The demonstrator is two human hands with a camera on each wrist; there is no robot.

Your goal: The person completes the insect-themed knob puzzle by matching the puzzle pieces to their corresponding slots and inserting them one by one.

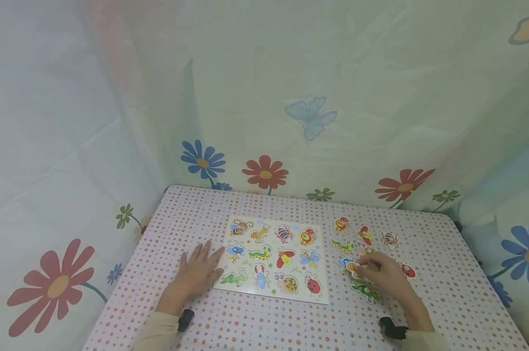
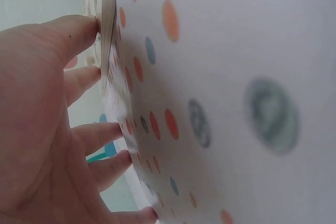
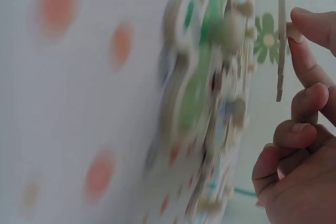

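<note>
Pinching a thin puzzle piece [image 3: 281, 59] by its pale knob [image 3: 295, 32] between thumb and forefinger, the right hand [image 1: 385, 275] holds it raised over a cluster of loose pieces, its other fingers curled in toward the palm. Seen edge-on from the right wrist, that piece hangs apart from the pile, where a blurred green piece [image 3: 194, 95] shows a knob of its own. The left hand [image 1: 196, 270] lies with fingers spread apart, thumb and forefinger touching the left edge of a flat board [image 1: 272, 242], the remaining fingertips resting on the dotted surface [image 1: 247, 326]. Insect pictures fill the board in three rows of four. Right of the board, around the right hand, lie a red-and-yellow piece [image 1: 341, 224], a red-winged piece [image 1: 365, 235], a dark-striped beetle piece [image 1: 389, 240], a green caterpillar piece [image 1: 342, 246] and a red ladybird piece [image 1: 408, 271]. Behind the surface hangs a pale backdrop [image 1: 247, 73] printed with flowers and a blue butterfly [image 1: 311, 117].
</note>
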